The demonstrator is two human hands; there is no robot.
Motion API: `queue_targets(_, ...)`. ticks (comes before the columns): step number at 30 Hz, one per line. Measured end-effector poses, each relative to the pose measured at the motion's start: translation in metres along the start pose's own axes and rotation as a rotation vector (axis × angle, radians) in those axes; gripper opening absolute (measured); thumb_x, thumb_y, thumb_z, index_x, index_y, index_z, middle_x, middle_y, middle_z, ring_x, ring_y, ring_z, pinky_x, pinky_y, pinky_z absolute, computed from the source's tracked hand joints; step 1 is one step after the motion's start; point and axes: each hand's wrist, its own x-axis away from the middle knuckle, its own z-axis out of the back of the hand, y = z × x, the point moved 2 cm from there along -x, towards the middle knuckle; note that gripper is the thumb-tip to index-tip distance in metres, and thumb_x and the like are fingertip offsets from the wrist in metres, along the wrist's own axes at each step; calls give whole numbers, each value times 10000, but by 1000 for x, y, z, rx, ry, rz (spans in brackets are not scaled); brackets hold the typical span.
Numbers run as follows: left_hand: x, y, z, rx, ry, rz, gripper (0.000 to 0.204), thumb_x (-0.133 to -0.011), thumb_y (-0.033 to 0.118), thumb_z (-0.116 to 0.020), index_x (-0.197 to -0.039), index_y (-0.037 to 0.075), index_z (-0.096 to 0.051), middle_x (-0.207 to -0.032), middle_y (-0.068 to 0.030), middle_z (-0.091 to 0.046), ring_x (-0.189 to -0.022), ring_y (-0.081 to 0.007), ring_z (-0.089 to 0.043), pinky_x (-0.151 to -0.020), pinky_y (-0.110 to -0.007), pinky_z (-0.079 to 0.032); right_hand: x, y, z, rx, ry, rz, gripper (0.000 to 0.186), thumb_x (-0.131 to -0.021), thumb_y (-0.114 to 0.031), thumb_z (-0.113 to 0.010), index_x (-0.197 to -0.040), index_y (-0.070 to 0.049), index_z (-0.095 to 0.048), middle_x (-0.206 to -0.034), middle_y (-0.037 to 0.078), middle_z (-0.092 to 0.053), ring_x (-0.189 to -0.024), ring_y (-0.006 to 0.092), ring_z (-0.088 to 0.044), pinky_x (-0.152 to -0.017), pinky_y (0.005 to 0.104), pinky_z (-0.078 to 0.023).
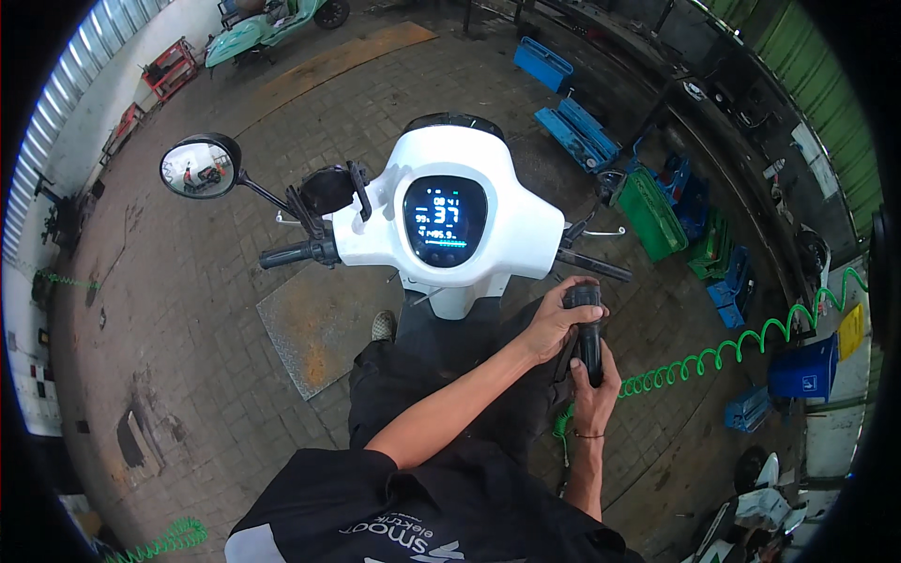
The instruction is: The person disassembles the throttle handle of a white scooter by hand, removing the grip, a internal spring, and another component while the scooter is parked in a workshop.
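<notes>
I sit astride a white scooter (375, 246) whose round display (445, 221) is lit. Off to the right of the seat, I hold a black flashlight (588, 349) upright in both hands. My left hand (556, 328) reaches across and is closed round its wider head, the thumb lying over it. Lower down, my right hand (595, 389) grips the slimmer barrel, its thumb along the side. Neither hand touches the handlebar; the right grip (595, 266) lies just beyond my hands. The left grip (285, 254) and the mirror (199, 167) are on the far side from them.
A coiled green air hose (718, 356) stretches to the right wall. Blue toolboxes (577, 133) and a green one (651, 214) line the right side, with a blue bin (803, 368) nearer. A metal plate (314, 328) lies left; a mint scooter (263, 36) stands far back.
</notes>
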Motion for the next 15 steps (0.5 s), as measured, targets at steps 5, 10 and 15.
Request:
queue_targets(5,0,1,0,-16,13,10,587,-878,-3,-794,-1385,-13,-497,-1114,-70,-566,-1055,-209,-714,-935,-297,-607,2,-9,-4,17,32,-6,525,-920,-111,-778,-1384,77,-622,-1091,127,-709,-1011,178,-658,-906,338,-547)
queue_targets(10,0,1,-1,-5,11,-3,577,-883,-1,-795,-1380,-13,-502,-1113,-70,-561,-1048,-208,-715,-936,-299,-609,2,-13,-4,61,42,64,515,-919,-88,-769,-1386,73,-624,-1103,138,-720,-1005,174,-663,-908,340,-550)
queue_targets(15,-1,1,-1,-2,13,-12,561,-889,-3,-791,-1373,-14,-507,-1113,-70,-556,-1045,-205,-714,-920,-297,-615,2,-18,-3,48,26,35,511,-919,-84,-766,-1387,68,-629,-1092,132,-724,-986,174,-657,-889,341,-547)
